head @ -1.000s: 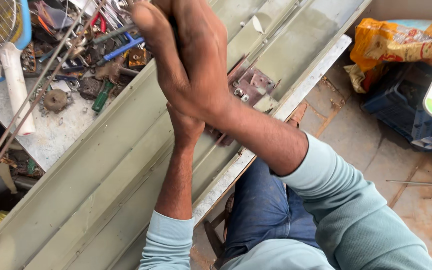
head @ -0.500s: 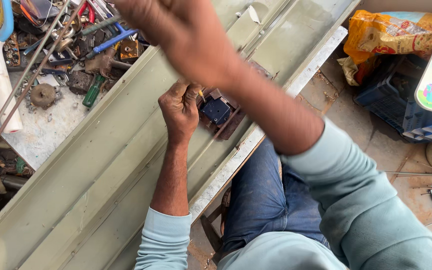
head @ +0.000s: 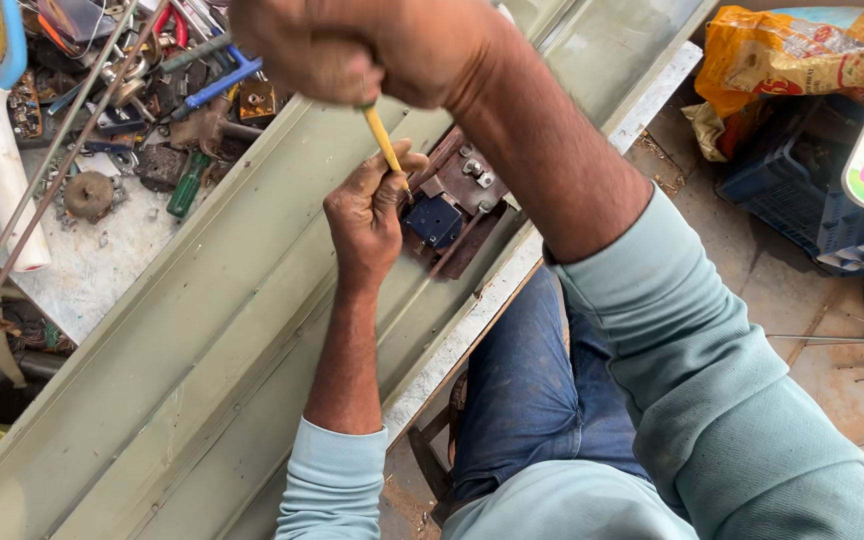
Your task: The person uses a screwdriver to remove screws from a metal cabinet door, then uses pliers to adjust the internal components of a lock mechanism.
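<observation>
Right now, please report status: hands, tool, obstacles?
Right hand fisted on yellow tool. Left hand steadies its tip at brown part. Nothing in the way.

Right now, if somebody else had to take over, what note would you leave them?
Right hand: closed round the top of a yellow-shafted screwdriver, held upright.
Left hand: fingers steadying the shaft low down, near its tip.
The tip sits at a dark blue block on a brown metal plate, inside the long grey-green channel across the lap.
Silver screws on the plate are in place.
Whether the screw under the tip is loose cannot be told.
</observation>
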